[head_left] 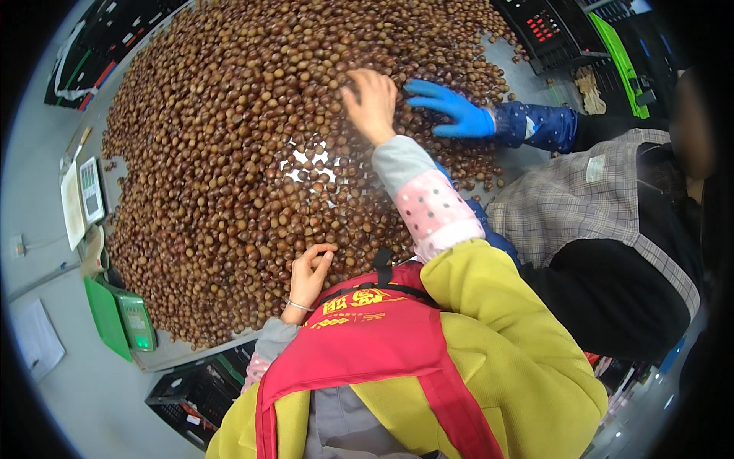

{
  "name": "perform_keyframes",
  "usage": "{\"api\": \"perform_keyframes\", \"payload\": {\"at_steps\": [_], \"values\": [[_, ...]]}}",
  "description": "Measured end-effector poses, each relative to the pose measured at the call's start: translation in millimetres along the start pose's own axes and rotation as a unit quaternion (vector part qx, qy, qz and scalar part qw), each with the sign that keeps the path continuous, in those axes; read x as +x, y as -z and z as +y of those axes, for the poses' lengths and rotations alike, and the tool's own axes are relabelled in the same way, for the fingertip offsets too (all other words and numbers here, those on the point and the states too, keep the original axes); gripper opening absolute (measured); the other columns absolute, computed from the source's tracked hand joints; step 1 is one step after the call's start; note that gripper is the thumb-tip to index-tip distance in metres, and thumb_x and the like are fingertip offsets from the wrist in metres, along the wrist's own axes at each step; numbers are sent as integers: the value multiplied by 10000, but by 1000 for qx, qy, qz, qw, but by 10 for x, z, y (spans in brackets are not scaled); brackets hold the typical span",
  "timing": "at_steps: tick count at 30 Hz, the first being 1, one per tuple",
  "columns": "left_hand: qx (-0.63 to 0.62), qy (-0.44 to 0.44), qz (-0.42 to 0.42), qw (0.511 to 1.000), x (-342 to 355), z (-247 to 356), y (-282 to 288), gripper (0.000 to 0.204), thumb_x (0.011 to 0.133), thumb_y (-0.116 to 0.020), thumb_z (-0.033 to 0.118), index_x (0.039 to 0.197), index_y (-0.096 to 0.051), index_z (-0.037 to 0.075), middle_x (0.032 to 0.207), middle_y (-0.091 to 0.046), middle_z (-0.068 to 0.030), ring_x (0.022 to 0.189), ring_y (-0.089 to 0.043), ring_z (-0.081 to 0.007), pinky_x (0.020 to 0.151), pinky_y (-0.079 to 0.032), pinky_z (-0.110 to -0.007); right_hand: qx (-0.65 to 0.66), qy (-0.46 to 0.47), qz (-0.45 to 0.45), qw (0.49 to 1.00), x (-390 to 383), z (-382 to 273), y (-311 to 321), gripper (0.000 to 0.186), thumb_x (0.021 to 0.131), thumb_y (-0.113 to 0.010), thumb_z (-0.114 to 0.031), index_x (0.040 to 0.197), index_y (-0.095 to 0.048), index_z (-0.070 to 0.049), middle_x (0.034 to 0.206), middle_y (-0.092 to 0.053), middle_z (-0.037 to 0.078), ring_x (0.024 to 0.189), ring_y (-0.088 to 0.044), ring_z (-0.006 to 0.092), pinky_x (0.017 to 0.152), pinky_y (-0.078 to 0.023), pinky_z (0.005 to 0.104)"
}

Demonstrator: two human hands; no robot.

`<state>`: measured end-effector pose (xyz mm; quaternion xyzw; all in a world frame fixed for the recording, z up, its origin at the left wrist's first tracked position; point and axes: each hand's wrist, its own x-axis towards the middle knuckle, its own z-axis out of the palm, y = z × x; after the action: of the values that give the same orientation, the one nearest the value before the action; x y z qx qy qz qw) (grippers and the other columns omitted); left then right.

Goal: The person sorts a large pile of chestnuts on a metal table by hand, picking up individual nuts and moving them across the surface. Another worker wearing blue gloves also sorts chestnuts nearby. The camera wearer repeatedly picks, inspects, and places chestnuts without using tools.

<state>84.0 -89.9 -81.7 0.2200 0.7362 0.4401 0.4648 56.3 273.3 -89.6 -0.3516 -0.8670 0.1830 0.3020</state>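
Observation:
A wide heap of brown chestnuts [206, 153] covers the table in front of me. My right hand [372, 103] reaches over the far part of the heap, its fingers stretched out and slightly apart, with nothing seen in it. Close to my body, my left hand [307, 277] rests at the near edge of the chestnuts. Its fingers are curled in toward the thumb, and whatever they may hold is hidden. Between the two hands a small pale patch [310, 158] of the table shows through the nuts.
At my right a co-worker's blue-gloved hand [451, 107] lies on the heap beside my right hand. A green scale [136, 320] and a white scale [91, 191] stand along the left edge. Black crates [554, 38] sit at the far right, others [195, 394] below the table's near left.

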Motion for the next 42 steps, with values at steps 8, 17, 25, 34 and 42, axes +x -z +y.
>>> {"api": "perform_keyframes", "payload": {"at_steps": [8,17,25,34,42], "values": [[-18,-2,-11,1000,6,-7,4,187,1056,-644,163,1174,-729,44,576,-426,102,557,-312,-15,514,-225,-265,6,60,-174,983,-317,-192,-238,729,968,-638,-562,1517,-494,-104,1324,-604,136,1184,-595,298,1126,-359,551],[-32,10,-17,999,-2,12,1,202,1068,-632,162,1193,-721,31,589,-427,112,552,-326,-9,508,-227,-255,29,94,-198,975,-1054,-694,25,623,805,-848,-252,1367,-600,-154,1332,-530,131,1265,-508,325,1039,-384,512],[-11,14,-11,1000,13,-4,-2,187,1063,-635,146,1168,-729,24,607,-457,106,559,-337,-5,507,-234,-244,102,97,-178,974,-1502,-851,201,341,887,-767,-222,1209,-663,-179,1104,-540,101,1066,-607,301,775,-548,436],[-46,12,-24,999,16,-36,8,187,1066,-646,169,1146,-727,20,635,-469,111,575,-364,-3,529,-262,-216,163,117,-239,950,-1705,-823,276,365,951,-711,-453,1193,-678,-183,935,-622,55,880,-668,269,656,-508,419],[-53,18,-25,998,15,1,9,184,1068,-636,160,1157,-729,29,621,-443,119,576,-343,1,527,-251,-221,192,33,-280,940,-1481,-824,304,523,880,-586,86,1335,-584,-173,1097,-653,171,1032,-663,416,854,-552,507]]}}
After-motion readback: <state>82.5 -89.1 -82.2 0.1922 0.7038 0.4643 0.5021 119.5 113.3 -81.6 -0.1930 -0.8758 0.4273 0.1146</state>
